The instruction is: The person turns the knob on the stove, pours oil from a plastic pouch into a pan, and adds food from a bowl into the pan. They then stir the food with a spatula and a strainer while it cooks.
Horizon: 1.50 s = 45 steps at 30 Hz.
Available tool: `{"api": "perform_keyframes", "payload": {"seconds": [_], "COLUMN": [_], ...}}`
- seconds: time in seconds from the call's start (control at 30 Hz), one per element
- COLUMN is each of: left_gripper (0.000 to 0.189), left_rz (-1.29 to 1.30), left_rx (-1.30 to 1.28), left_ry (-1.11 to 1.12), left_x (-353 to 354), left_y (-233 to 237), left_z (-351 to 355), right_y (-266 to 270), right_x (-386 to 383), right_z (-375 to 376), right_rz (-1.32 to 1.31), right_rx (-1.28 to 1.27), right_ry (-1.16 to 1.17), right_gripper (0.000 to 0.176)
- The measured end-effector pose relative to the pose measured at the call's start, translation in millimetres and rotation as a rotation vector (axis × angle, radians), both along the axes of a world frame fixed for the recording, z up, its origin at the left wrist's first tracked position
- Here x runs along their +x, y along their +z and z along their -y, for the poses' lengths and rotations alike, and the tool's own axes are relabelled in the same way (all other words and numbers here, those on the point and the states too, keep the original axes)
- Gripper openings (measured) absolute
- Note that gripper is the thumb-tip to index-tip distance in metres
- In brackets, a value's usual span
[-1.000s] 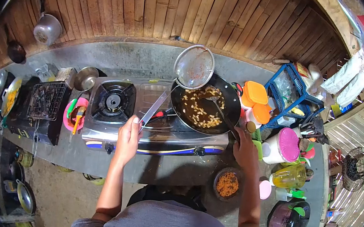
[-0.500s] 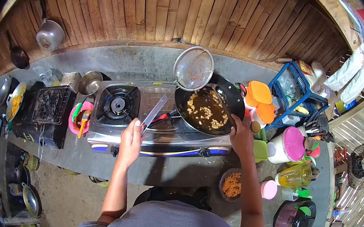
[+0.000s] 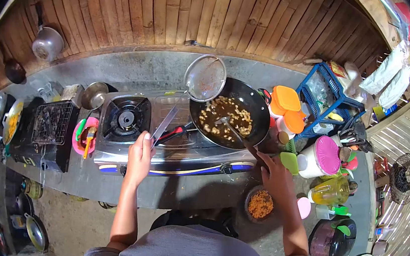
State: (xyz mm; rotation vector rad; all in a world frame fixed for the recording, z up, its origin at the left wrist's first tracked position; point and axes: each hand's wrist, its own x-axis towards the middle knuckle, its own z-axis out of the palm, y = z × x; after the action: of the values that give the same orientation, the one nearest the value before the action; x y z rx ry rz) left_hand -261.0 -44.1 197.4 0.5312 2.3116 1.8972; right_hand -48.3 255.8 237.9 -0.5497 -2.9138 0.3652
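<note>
My left hand [image 3: 140, 158] is closed around the flat metal handle of a round mesh strainer [image 3: 205, 79], which I hold up beside the far left rim of a black wok [image 3: 263, 102]. Brown bits cling to the mesh. My right hand [image 3: 276, 176] grips the long handle of a spatula [image 3: 241, 139], its head dipped in the wok. Pale chopped pieces [image 3: 242, 117] lie in dark oil there. The wok sits on the right side of a two-burner gas stove [image 3: 176, 157], its red and black handle pointing toward my left hand.
To the left, a pink dish [image 3: 77, 148] holds a brush beside the bare left burner [image 3: 126, 119] and a charcoal grill [image 3: 51, 123]. A bowl of orange crumbs [image 3: 260, 205] stands near my right forearm. Orange-lidded tubs [image 3: 287, 98], jars and a blue rack [image 3: 327, 99] crowd the right.
My right hand has drawn back toward me with the spatula, whose head now shows mid-wok, and the pieces have shifted. The strainer has moved slightly left.
</note>
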Motion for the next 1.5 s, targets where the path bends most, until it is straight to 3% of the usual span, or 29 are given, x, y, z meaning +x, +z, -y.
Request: {"api": "perform_keyframes", "payload": {"seconds": [0.5,1.03,1.17,1.27,1.5], "left_gripper": [0.036,0.035,0.036,0.035,0.036], "left_rz": [0.076,0.056,0.034,0.046,0.129], "left_rx": [0.003,0.031,-0.001,0.031,0.058], "left_ry": [-0.015,-0.029,-0.047,-0.040,-0.002], "left_x": [-6,-14,-16,-14,-5], "left_y": [-7,1,4,0,-4], "left_z": [-4,-3,-3,-2,-1], "right_y": [89,-1,-16,-38,-38], "right_x": [58,-9,-38,-56,-63], "right_z": [23,-30,-37,-43,-27], "right_rz": [0.155,0.001,-0.110,-0.327,-0.154], "right_rx": [0.103,0.057,-0.019,0.094,0.076], "right_ry": [-0.243,-0.232,-0.224,-0.123,-0.115], "right_gripper": [0.047,0.050,0.048,0.048,0.048]}}
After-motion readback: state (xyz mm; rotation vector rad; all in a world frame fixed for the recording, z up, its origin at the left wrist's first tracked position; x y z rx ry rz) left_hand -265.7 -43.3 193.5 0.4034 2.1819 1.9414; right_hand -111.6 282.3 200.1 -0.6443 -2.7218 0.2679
